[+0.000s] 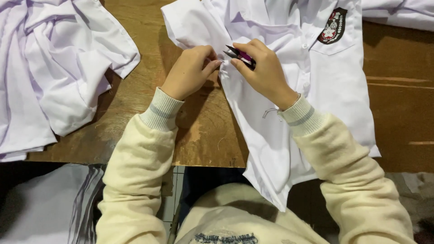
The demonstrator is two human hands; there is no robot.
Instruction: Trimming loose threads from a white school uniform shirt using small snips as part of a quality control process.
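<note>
A white shirt [325, 90] with a dark embroidered badge [333, 26] on its chest pocket lies spread on the brown wooden table [203, 131]. My left hand [189, 71] pinches the shirt's edge near the sleeve. Close beside it, my right hand [262, 72] grips small thread snips [240, 56] with a purple handle, their dark blades pointing left at the pinched fabric. A loose thread lies on the cloth near my right wrist. Both arms wear cream sleeves with ribbed cuffs.
A heap of white garments [54, 68] covers the table's left side. More white cloth [402, 13] lies at the top right corner. The table's front edge runs just before my body, with dark floor and grey fabric [49, 208] below.
</note>
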